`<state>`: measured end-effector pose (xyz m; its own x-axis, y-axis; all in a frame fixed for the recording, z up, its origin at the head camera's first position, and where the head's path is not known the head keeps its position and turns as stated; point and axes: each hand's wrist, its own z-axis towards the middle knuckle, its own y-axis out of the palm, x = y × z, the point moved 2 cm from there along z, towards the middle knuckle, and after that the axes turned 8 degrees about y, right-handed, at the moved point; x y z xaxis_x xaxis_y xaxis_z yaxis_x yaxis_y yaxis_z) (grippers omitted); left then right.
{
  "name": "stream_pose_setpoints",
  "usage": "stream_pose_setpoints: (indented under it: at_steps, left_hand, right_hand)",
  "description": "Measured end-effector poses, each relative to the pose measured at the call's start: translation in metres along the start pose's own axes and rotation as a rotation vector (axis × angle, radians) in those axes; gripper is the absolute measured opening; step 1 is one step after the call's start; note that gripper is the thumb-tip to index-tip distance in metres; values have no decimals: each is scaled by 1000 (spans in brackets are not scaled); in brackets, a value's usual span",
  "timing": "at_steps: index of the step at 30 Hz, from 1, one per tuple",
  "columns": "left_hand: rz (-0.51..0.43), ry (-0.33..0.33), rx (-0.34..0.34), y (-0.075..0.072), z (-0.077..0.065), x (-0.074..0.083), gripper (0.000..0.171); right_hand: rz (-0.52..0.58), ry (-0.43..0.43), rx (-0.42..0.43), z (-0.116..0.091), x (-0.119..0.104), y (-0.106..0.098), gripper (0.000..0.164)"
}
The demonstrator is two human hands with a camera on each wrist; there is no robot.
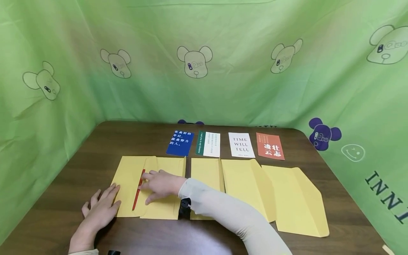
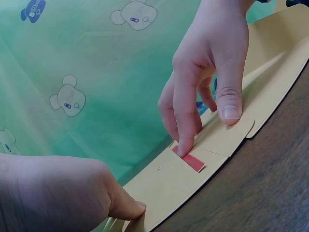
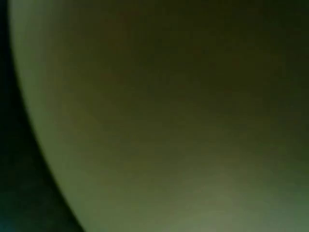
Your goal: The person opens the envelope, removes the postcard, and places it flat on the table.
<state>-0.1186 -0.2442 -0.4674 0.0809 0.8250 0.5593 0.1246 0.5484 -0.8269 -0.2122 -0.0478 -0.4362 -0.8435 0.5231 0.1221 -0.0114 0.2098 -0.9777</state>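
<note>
At the left of the row lies a yellow envelope (image 1: 130, 180) with a strip of a red card (image 1: 135, 201) showing at its mouth; the rest of that card is hidden inside. My right hand (image 1: 162, 184) reaches across from the right, and its fingertips press on the red card's edge. In the left wrist view its thumb (image 2: 231, 108) is spread apart, over the envelope's flap. My left hand (image 1: 102, 209) rests at the envelope's left edge, fingers spread, fingertips on the paper. The right wrist view is dark and blurred.
Several more yellow envelopes (image 1: 298, 198) lie in a row to the right, flaps unfolded. Behind them are a blue card (image 1: 180, 143), a green-and-white card (image 1: 210, 143), a white card (image 1: 241, 144) and an orange-red card (image 1: 270, 145). A green curtain (image 1: 197, 95) surrounds the brown table (image 1: 159, 235).
</note>
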Motion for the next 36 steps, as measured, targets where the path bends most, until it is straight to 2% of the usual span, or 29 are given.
stream_pose_setpoints:
  at_steps: [9,27,36]
  left_hand:
    - [-1,-12,-4,-1,0,1,59]
    - [6,-12,6,0,0,0,59]
    - [19,-20,6,0,0,2,69]
  right_hand:
    - [49,-16,34,1,2,2,58]
    - [79,-21,69,3,6,6,60]
    - [86,-17,80,2,6,4,56]
